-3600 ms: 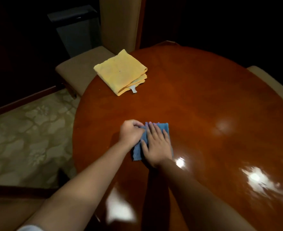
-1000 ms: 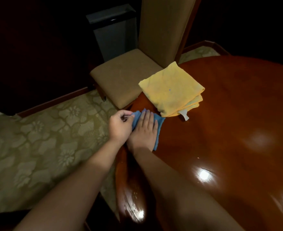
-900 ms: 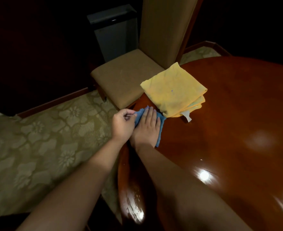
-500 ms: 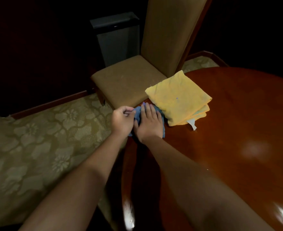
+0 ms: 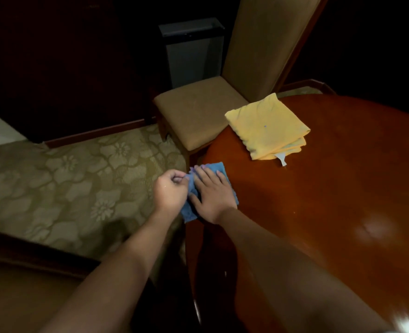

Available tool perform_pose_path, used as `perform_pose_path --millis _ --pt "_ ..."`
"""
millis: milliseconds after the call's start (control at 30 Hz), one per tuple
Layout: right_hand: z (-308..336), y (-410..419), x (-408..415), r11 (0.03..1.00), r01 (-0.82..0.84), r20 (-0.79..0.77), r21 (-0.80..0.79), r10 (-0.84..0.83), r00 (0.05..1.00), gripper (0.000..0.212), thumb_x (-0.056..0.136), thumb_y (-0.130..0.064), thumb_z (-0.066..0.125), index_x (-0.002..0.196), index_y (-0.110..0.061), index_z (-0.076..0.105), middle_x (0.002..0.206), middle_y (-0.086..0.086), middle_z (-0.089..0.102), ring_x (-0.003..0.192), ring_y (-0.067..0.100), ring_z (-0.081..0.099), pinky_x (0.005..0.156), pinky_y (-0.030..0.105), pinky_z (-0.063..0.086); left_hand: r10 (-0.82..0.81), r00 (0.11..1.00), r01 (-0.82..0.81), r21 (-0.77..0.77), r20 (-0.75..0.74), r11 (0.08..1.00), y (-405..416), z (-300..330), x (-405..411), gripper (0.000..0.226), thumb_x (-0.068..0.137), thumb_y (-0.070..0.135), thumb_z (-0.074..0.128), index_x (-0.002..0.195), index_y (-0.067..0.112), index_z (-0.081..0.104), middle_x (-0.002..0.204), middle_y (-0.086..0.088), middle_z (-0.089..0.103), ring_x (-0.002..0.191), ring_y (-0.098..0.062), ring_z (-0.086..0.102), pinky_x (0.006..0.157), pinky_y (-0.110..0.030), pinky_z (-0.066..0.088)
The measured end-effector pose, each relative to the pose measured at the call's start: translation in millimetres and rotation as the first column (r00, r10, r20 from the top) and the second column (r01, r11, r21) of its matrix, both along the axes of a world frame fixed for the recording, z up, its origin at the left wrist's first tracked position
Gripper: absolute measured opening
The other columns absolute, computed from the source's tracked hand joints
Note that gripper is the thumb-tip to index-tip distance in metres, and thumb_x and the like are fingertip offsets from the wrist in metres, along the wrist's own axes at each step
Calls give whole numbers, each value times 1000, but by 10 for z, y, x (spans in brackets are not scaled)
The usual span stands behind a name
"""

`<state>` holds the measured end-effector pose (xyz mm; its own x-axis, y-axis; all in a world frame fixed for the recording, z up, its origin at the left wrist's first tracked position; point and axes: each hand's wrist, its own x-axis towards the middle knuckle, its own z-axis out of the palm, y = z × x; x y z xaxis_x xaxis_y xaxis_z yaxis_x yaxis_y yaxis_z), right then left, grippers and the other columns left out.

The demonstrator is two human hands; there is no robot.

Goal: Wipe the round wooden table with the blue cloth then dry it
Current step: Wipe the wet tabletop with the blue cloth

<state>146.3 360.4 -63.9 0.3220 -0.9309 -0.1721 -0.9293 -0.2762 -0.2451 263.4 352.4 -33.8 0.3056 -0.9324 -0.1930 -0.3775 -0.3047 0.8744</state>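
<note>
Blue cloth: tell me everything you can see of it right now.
The blue cloth is a small, soft, napped rag, bunched and partly folded, lying at the left edge of the table, its lower corner hanging just past the rim. The right hand lies flat on it with straight fingers; the left hand pinches its left edge. Most of it is hidden under the hands. It lies apart from the yellow cloth.

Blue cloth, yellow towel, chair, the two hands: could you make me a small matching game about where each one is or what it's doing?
1. blue cloth
2. yellow towel
3. left hand
4. right hand

a. pinches the cloth's edge
b. lies folded, untouched
c. presses flat on the cloth
d. at the table rim under a palm

Pairs: 1-d, 2-b, 3-a, 4-c
</note>
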Motion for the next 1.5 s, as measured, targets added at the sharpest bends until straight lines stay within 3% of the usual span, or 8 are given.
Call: perform_pose_path --millis 300,400,533,700,867,1233,1367,1500 --pt "-49 1315 44 996 -49 66 -72 54 996 79 82 -49 9 145 -12 39 156 5 28 145 20 20 117 40 7 -13 994 9 44 105 999 1262 -27 49 11 82 9 66 75 17 64 64 7 59 63 -11 56 66 -19 42" --pt "-35 1739 -33 997 -78 47 -21 79 996 87 77 -53 -2 151 -16 24 161 1 12 148 16 4 116 36 -7 -13 994 7 57 109 998 1715 -12 -13 11 83 8 64 76 17 63 66 6 59 67 -13 57 67 -19 40" --pt "-14 2278 -172 996 -92 3 -24 92 996 90 74 -54 -7 153 -17 19 161 0 6 148 14 -2 116 36 -9 -20 994 15 45 110 999 2307 30 -127 12 82 8 65 74 17 63 66 6 59 68 -13 58 69 -19 42" --pt "-29 2936 -409 997 -78 -43 -25 76 996 71 92 -52 7 153 -18 17 162 -2 2 148 13 -5 115 34 -11 -19 996 16 37 83 999 2954 96 -335 21 81 4 64 67 18 59 62 7 56 65 -15 55 67 -22 42" --pt "-3 3536 -735 999 -38 -55 -17 37 998 91 73 -56 -17 154 -19 4 161 -2 -5 147 13 -10 116 34 -11 -40 999 38 88 19 995 3483 112 -655 30 82 4 63 62 25 54 64 1 58 67 -26 62 68 -36 53" --pt "-67 4136 -1039 976 216 -15 -39 -217 976 78 84 -56 -10 154 -22 -3 161 -5 -4 147 12 -9 115 34 -11 -258 961 247 114 100 962 3738 130 -1041 9 87 5 60 81 11 59 68 6 53 70 -14 54 66 -22 41" --pt "-47 4294 -1158 909 412 -23 -59 -414 910 73 90 -52 8 152 -17 21 158 -1 20 146 17 15 114 32 -4 -413 905 406 80 105 910 3740 132 -1247 11 86 6 61 78 13 58 66 7 52 66 -12 52 61 -17 37" --pt "-45 4523 -1308 742 668 -33 -55 -670 742 68 88 -46 25 144 -12 42 149 3 39 137 19 39 110 34 11 -515 857 515 95 -26 852 3825 86 -1553 28 84 3 62 66 21 52 62 7 52 65 -20 55 64 -31 50"
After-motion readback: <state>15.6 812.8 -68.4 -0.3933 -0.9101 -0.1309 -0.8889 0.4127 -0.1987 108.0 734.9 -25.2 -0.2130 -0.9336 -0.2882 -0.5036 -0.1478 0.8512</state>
